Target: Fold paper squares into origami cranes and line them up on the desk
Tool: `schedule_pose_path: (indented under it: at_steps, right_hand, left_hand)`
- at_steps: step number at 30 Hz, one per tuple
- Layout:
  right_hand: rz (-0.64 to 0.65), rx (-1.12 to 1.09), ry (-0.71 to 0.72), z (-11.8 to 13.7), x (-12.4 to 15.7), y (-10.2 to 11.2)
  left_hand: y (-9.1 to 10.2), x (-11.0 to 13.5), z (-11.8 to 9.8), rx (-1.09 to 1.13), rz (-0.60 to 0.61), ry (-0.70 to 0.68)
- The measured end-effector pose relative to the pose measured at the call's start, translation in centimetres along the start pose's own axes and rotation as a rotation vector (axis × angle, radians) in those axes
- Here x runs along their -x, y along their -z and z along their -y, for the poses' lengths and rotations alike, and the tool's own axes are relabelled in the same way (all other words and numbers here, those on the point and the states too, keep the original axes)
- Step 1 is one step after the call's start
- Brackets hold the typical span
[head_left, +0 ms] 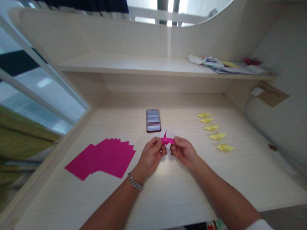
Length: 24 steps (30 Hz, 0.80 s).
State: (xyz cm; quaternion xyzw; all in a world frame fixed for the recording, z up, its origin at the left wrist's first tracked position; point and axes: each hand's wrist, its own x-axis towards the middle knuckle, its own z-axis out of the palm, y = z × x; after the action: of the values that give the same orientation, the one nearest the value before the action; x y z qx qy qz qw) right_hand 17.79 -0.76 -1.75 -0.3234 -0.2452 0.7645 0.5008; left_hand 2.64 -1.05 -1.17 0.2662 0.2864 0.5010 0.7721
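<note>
Between my two hands is a small pink origami crane [166, 140], with a thin pointed part standing up from its middle. My left hand [153, 151] pinches its left side between thumb and fingers. On the other side, my right hand [183, 150] is closed on the right wing tip. The fingertips hide both ends of the paper. Both hands are just above the desk, in front of a phone [153, 120] lying face up. Fanned pink paper sheets [105, 156] lie to the left of my left hand.
Several yellow paper cranes [217, 136] stand in a slanting row on the desk [172, 198] at the right. A shelf [129, 65] runs across the back, with papers [223, 66] at its right end. A cable [254, 123] hangs from the wall socket [272, 93].
</note>
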Motion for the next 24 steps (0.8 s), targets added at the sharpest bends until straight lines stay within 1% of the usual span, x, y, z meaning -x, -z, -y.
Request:
schedule_pose_path:
  at_steps: [3,9,14,16,18,20,21,22,24]
  right_hand:
    - [-0.046,-0.004,0.011,0.0,-0.1,0.1]
    - [-0.081,-0.071,0.031,-0.1,-0.2,0.0]
    - [-0.165,-0.006,0.051,0.5,-0.5,0.3]
    - [-0.244,0.098,0.149,0.7,-0.5,0.4]
    - [-0.358,0.295,0.35,0.9,0.0,0.2]
    - [-0.454,0.555,0.579,0.7,0.7,-0.3]
    - [-0.465,0.679,0.643,0.5,1.0,-0.7]
    - [-0.448,0.785,0.685,0.3,1.4,-1.1]
    - [-0.346,0.956,0.694,-0.2,1.8,-1.8]
  left_hand:
    - [0.0,0.0,0.0,-0.006,-0.006,-0.001]
    - [0.0,-0.1,0.1,-0.027,0.005,-0.016]
    - [0.0,-0.3,-0.1,-0.084,-0.016,-0.064]
    - [0.2,-0.5,-0.2,-0.148,-0.046,-0.101]
    - [0.5,-0.7,-0.1,-0.266,-0.092,-0.134]
    - [0.8,-0.8,0.2,-0.39,-0.136,-0.163]
    - [1.0,-0.9,0.3,-0.441,-0.151,-0.175]
    - [1.0,-1.0,0.5,-0.479,-0.162,-0.184]
    - [1.0,-1.0,0.7,-0.52,-0.172,-0.194]
